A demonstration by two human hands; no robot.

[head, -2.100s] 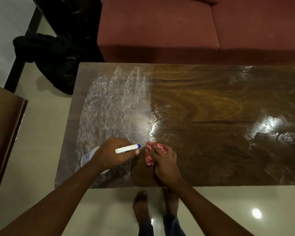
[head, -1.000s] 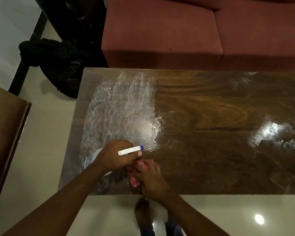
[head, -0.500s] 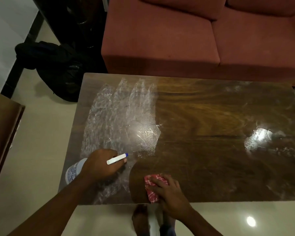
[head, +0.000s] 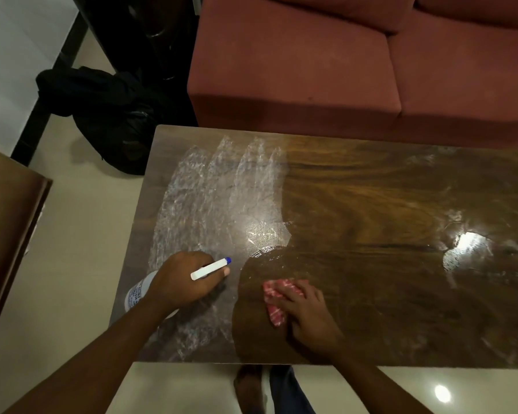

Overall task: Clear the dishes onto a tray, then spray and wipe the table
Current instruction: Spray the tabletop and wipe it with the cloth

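Cloth (head: 274,310) slid farther in under fingers (head: 310,295) of right hand (head: 313,322).

You're in a home living room: a red sofa (head: 296,70) stands beyond the wooden table (head: 371,204) under your right hand (head: 308,312), with cream floor tiles (head: 72,264) and a black bag (head: 111,121) beyond your left hand (head: 180,279).

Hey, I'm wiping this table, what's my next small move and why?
Probably slide the right hand, pressing the red cloth, leftward into the whitish spray film; that part of the table looks unwiped, and the left hand holds the spray bottle there, so steer around it.
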